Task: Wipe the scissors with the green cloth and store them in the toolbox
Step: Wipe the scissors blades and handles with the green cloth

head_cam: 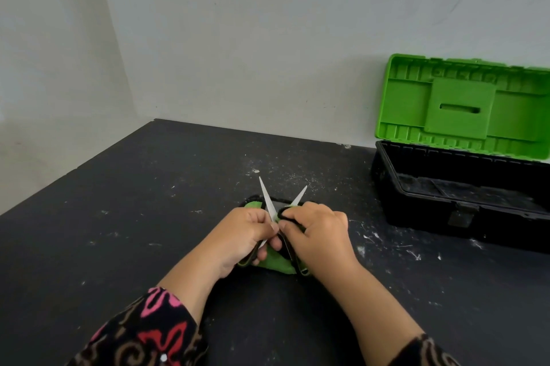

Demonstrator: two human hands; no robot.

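Note:
The scissors [267,198] are spread open in a V, blades pointing away from me, over the middle of the black table. My left hand [241,234] grips one dark handle and pinches near the left blade. My right hand [318,231] curls round the other handle. The green cloth [275,262] lies bunched under and between both hands, partly hidden by them. The toolbox [416,187] stands at the right with its green lid [458,103] raised against the wall; its black tray looks bare.
The black table [148,217] carries white scratches and specks. A small dark flat thing [281,204] lies just behind the hands under the blades. Grey walls close the back and left sides.

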